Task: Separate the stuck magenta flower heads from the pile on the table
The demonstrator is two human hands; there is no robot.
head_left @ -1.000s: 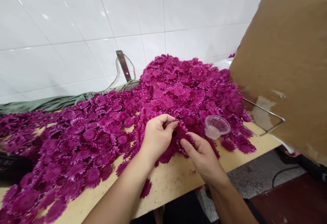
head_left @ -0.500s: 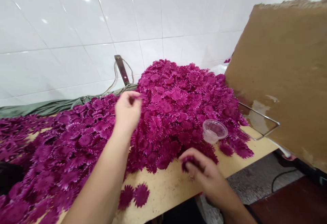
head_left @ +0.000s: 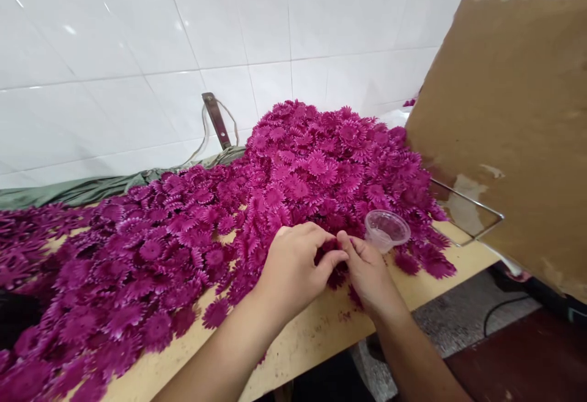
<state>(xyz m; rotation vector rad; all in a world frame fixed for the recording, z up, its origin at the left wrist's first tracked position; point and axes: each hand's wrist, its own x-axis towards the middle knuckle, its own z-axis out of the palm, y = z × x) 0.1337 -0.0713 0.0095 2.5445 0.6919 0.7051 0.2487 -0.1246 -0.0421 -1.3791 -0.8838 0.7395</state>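
Note:
My left hand (head_left: 296,264) and my right hand (head_left: 370,273) meet in front of the tall heap of magenta flower heads (head_left: 316,169). Fingertips of both are pinched together, almost touching each other. Between them some magenta petals show, and more dark petals peek out beneath my right palm; they look like flower heads, mostly hidden by the fingers. Just behind my right hand stands a clear plastic cup (head_left: 387,230), tilted against the heap, with something whitish inside.
More flower heads (head_left: 137,279) spread over the pale wooden table (head_left: 316,335) to the left. A large brown cardboard sheet (head_left: 509,120) stands at right with a metal wire frame (head_left: 477,212) before it. Behind are green cloth (head_left: 92,188), a dark metal bracket (head_left: 216,120) and white tiles.
My left hand has come down and right from the heap to meet my right hand, which has risen slightly. My left forearm now covers the two loose flower heads' place at the front.

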